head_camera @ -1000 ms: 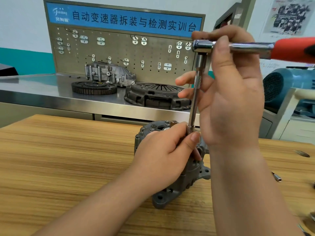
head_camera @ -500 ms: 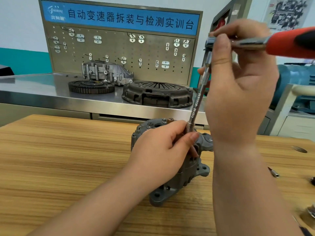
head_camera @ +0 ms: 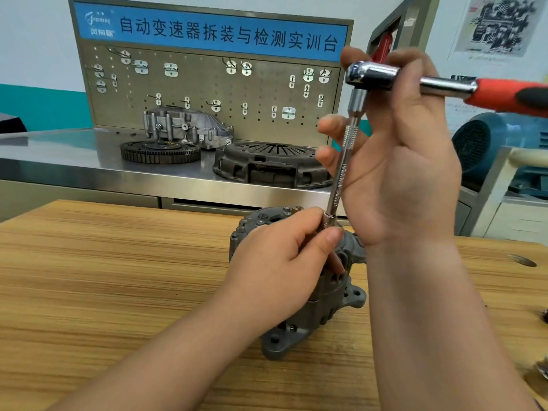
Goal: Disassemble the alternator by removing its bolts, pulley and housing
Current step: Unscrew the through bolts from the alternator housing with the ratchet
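— Which step is this?
— Bolts. The alternator stands on the table. My left hand pinches the socket at its top, and my right hand wraps the ratchet head.
— Next?
— I'd say seat the socket square on the bolt, which my hand hides, then swing the red handle.

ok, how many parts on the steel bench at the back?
3: a toothed flywheel at left, a cast housing behind it, a clutch cover at right. The right hand may hide more.
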